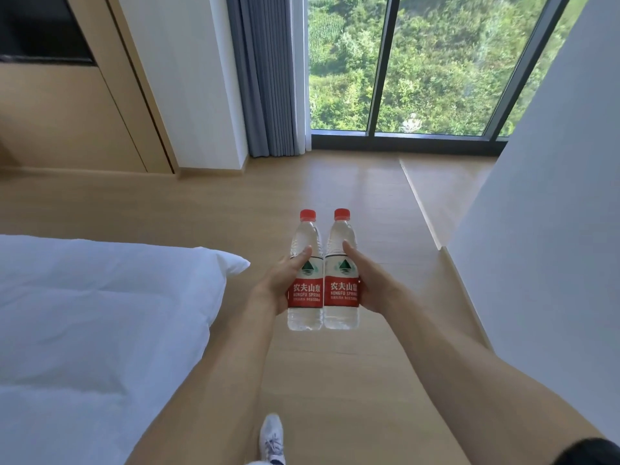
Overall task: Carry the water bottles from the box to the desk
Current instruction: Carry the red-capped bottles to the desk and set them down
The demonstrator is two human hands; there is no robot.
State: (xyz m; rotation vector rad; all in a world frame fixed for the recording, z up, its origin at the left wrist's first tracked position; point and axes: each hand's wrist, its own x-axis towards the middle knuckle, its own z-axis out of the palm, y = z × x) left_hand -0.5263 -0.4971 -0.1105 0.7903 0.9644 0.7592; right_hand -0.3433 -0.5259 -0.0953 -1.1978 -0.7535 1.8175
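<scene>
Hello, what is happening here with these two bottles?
A person is walking through a bedroom and carrying two water bottles, one in each hand. The left hand grips the left bottle and the right hand grips the right bottle. Both bottles have red caps, stand upright and are held side by side in the air above the wooden floor. A white bed is on the left and a large window is ahead. No box and no desk are in view.

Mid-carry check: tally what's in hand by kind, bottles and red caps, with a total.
Bottles: 2, one in the left hand (left bottle), one in the right hand (right bottle)
Red caps: 2 (left cap, right cap)
Total: 4
</scene>
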